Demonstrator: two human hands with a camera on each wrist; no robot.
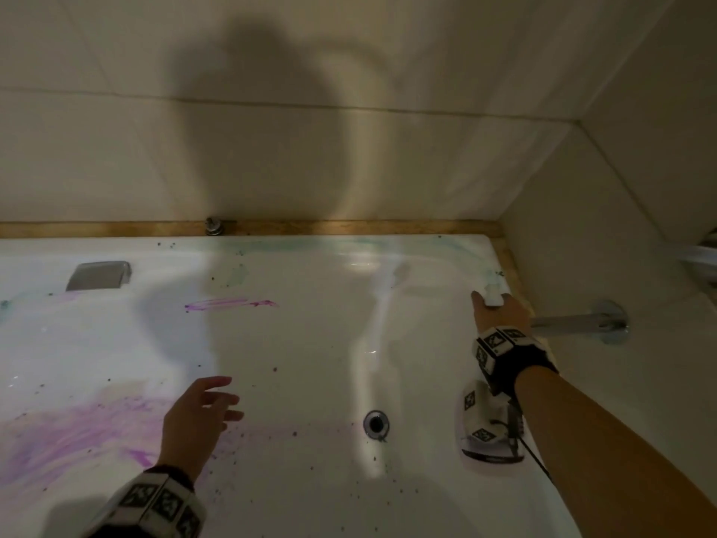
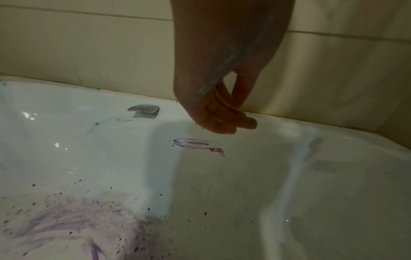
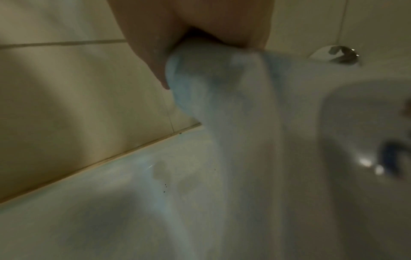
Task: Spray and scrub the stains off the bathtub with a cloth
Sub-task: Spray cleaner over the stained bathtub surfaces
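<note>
The white bathtub (image 1: 310, 343) carries a short purple streak (image 1: 229, 304) on its far wall, a wide purple smear (image 1: 77, 432) at the near left, dark specks, and a faint teal smear (image 1: 349, 244) along the far rim. My right hand (image 1: 492, 301) reaches to the far right corner of the rim and grips a white cloth (image 1: 493, 299), pressing it there. In the right wrist view the cloth (image 3: 211, 79) hangs bunched from the fingers. My left hand (image 1: 217, 398) hovers over the tub floor, fingers loosely curled and holding nothing. No spray bottle is in view.
A round drain (image 1: 376, 423) sits in the tub floor between my arms. A metal plate (image 1: 99, 275) is on the far wall at the left. A chrome spout (image 1: 574, 322) juts from the right wall behind my right wrist. Beige tiles enclose the back and right.
</note>
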